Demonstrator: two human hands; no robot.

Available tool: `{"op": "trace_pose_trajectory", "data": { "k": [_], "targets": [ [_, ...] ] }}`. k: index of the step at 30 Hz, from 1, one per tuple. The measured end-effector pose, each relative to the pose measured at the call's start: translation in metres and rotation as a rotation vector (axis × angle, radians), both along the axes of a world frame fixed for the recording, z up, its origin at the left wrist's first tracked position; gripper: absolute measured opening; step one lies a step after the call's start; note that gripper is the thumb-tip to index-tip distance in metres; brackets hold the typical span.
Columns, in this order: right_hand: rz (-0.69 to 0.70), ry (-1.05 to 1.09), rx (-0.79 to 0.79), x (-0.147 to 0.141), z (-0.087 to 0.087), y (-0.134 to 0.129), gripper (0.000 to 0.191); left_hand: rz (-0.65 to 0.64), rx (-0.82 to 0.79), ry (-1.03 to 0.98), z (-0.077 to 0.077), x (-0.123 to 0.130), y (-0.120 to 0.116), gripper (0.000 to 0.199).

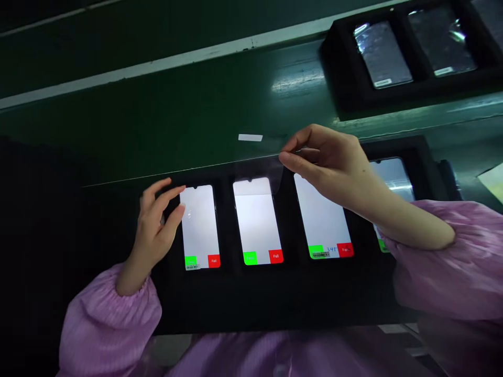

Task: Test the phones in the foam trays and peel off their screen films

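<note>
My right hand (324, 165) pinches the corner of a clear film (259, 167) between thumb and index finger. The film's lower edge overlaps the top of the second phone (257, 225), and a small white label (250, 137) shows by its upper part. Fingers apart, my left hand (159, 222) is at the upper left edge of the leftmost phone (199, 225); whether it touches cannot be made out. Both phones have lit white screens with green and red boxes at the bottom. A third lit phone (324, 220), with blue handwriting, lies below my right hand.
A fourth phone (395, 173) is partly hidden by my right forearm. The phones sit in a black tray (236, 298) on a green table (157, 125). Another black tray (346, 78) at the back right holds phones with dark screens. Yellowish paper (493, 183) lies at the right edge.
</note>
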State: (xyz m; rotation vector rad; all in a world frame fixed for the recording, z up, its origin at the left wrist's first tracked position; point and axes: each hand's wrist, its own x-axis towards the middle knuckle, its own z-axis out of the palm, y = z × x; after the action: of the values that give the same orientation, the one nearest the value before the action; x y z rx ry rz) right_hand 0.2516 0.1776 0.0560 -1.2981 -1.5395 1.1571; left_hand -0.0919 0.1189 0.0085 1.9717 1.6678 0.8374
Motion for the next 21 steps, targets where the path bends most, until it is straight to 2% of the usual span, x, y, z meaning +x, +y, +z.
{"op": "trace_pose_trajectory", "data": {
  "k": [3, 6, 11, 16, 21],
  "targets": [
    [0.008, 0.035, 0.002, 0.001, -0.003, -0.002, 0.030, 0.021, 0.034, 0.256, 0.006, 0.002, 0.015, 0.029],
    [0.015, 0.043, 0.008, -0.001, -0.004, -0.003, 0.028, 0.039, 0.018, 0.315, 0.009, 0.006, 0.024, 0.026],
    [0.032, 0.004, 0.025, -0.003, -0.004, -0.005, 0.023, -0.010, -0.064, 0.294, 0.014, -0.001, 0.030, 0.020],
    [0.059, -0.036, 0.055, -0.004, -0.002, -0.007, 0.017, -0.073, 0.031, 0.174, 0.008, -0.015, 0.032, 0.023],
    [0.073, -0.054, 0.085, -0.005, 0.000, -0.010, 0.014, -0.079, 0.069, 0.155, 0.003, -0.016, 0.036, 0.018]
  ]
}}
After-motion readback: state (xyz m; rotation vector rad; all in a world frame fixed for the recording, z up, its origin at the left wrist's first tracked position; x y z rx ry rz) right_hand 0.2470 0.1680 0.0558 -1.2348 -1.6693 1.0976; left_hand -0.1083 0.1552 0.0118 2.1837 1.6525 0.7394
